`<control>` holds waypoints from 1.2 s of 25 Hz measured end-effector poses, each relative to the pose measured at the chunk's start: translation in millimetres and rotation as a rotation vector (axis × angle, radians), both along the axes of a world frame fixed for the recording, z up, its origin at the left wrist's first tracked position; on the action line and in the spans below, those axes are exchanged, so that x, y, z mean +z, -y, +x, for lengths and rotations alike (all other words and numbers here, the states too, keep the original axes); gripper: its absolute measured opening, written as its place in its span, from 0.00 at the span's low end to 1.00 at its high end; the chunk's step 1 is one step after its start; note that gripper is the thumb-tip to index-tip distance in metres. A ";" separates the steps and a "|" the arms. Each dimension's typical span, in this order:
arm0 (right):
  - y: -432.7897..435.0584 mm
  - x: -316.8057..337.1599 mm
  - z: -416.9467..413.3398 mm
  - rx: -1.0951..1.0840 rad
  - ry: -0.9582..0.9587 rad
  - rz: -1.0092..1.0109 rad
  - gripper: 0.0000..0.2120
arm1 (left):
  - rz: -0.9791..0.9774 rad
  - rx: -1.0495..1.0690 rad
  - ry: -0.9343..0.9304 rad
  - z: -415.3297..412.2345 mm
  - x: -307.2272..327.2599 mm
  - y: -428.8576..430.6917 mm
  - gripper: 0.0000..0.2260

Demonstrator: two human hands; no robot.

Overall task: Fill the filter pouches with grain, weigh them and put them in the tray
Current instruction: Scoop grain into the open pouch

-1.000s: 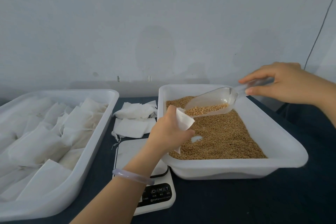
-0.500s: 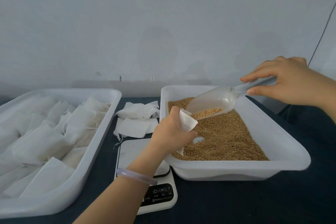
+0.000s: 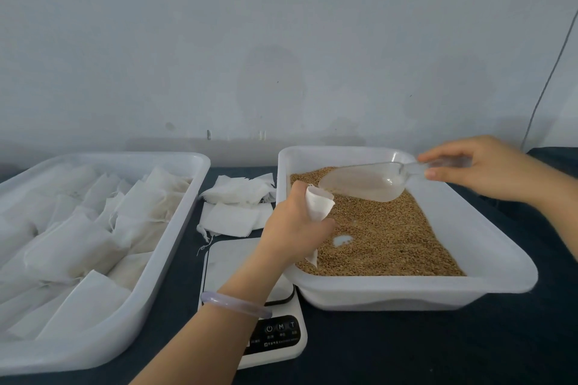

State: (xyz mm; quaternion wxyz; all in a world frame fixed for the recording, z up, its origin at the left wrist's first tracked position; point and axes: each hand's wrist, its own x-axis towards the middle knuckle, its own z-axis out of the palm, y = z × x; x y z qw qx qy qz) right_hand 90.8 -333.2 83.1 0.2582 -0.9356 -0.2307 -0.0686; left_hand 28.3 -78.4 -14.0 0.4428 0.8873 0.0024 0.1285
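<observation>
With the left hand [image 3: 294, 228] gripping the filter pouch [image 3: 319, 205] above the tub [image 3: 500, 262] of grain [image 3: 391, 241] and the right hand [image 3: 478, 166] pinching the scoop [image 3: 366, 181] handle, lip at the pouch mouth, a collapsing mouth or misaligned lip would likely spill grain outside it

The light is soft, even and a little cool, without glare. Only faint, diffuse shadows lie on the wall [image 3: 281, 40]. The right hand [image 3: 488, 166] and the scoop [image 3: 369, 181] are slightly blurred. The dark tabletop [image 3: 406, 347] shows little detail. The wide lens bends the tray [image 3: 125, 156] at the left edge.
</observation>
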 end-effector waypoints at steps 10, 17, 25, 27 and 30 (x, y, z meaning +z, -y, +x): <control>-26.4 -96.4 10.2 -0.215 -0.141 -0.413 0.20 | -0.221 -0.034 0.036 -1.0 1.5 -1.3 0.08; -75.7 -61.2 -18.3 0.189 -0.172 0.078 0.34 | -0.432 -0.249 0.108 -14.5 29.5 -23.0 0.07; -169.0 -51.4 -43.2 0.608 -0.430 0.507 0.06 | -0.316 -0.332 0.002 -38.3 48.8 -99.4 0.20; -185.3 -56.1 -42.1 0.599 -0.429 0.459 0.06 | -0.321 -0.318 -0.015 -42.7 41.5 -109.7 0.17; -201.5 -66.2 -36.5 0.447 -0.262 0.356 0.05 | -0.205 -0.313 -0.060 -44.3 36.7 -117.8 0.06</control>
